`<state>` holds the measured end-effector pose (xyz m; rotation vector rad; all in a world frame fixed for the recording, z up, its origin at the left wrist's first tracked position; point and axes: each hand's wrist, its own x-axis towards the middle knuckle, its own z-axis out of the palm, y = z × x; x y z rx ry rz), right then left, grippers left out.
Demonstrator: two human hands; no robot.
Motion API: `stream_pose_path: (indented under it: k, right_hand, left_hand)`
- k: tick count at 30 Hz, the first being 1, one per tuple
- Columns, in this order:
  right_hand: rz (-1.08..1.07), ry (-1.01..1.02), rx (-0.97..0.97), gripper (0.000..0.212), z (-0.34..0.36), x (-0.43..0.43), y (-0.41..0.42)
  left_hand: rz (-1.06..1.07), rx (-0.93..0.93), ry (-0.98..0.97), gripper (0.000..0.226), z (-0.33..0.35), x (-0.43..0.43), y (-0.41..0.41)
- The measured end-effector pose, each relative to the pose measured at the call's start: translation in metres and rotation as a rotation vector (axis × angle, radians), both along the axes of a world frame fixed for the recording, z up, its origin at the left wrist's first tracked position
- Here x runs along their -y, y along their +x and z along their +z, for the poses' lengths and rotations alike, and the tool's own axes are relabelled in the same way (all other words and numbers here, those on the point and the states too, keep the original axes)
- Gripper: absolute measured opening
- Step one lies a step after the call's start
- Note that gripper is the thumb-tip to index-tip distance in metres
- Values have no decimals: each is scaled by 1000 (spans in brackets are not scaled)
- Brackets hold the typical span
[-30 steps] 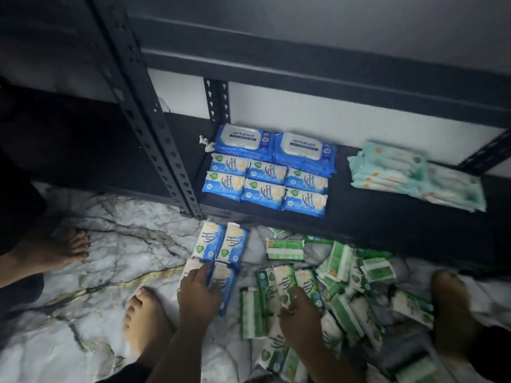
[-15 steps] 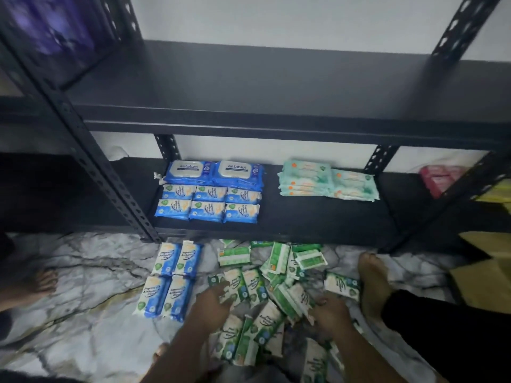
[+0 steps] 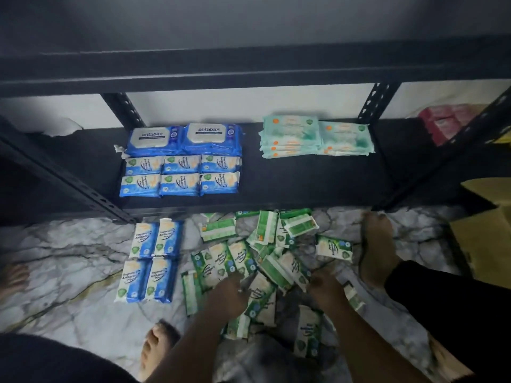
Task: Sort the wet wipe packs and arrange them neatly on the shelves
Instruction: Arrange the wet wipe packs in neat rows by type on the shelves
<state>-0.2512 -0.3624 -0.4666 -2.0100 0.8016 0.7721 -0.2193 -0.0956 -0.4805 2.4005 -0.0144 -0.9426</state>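
Forward, left hand (image 3: 229,293), right hand (image 3: 326,289) on green packs (image 3: 238,257); grip unclear

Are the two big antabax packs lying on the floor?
No, both antabax packs sit on the black shelf, right behind the small blue packs.

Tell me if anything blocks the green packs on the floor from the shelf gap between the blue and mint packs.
Nothing visible does. The green packs lie on the floor just before the shelf edge, and the gap between the blue packs and mint packs is bare. Only the upper shelf overhangs it.
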Motion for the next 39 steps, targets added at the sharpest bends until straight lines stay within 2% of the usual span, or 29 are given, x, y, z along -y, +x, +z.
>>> stream_pose_path:
  k: [1,3,5,8,9,12,15,22,24,25,28,29,33,36,37,39]
  right_hand:
    - [19,-24,5,14,-5,1,3]
    - [35,-36,41,8,-13,-2,8]
    - [47,-46,58,47,-29,-3,17]
    - [197,-104,54,65,-52,-7,30]
    - [231,-126,47,68,-56,-9,34]
    - [332,-248,22,71,-64,-15,42]
    - [373,-313,-25,69,-67,-16,46]
    - [139,-160,-85,60,-74,-2,40]
    - [70,-137,-75,73,-84,8,37]
    - [32,-109,-48,76,-65,6,38]
    - [-159,29,38,58,-3,0,40]
    - [-203,63,63,58,11,1,41]
    - [-397,215,236,73,56,7,40]
    - [-464,392,389,89,91,13,40]
    - [-485,443,406,84,100,14,41]
    - [-523,515,421,60,114,19,45]
  left_hand:
    - [-40,5,-7,46,-4,5,1]
    - [-79,4,-21,52,-18,13,2]
    - [-70,19,-29,61,-33,17,-2]
    - [-112,28,46,101,-50,26,-8]
    - [-133,17,84,106,-51,29,-9]
    - [-158,51,145,93,-55,33,-9]
    - [-164,35,106,87,-60,28,-5]
    - [-220,88,93,84,-41,17,6]
    - [-198,105,50,81,-27,16,7]
    - [-185,99,35,82,-18,16,9]
    - [-169,135,29,88,11,21,17]
    - [-161,156,15,89,21,22,19]
    - [-108,174,-110,78,62,30,35]
    - [-62,174,-200,75,91,37,51]
    - [-55,174,-232,71,102,40,57]
    - [-55,182,-284,65,116,44,71]
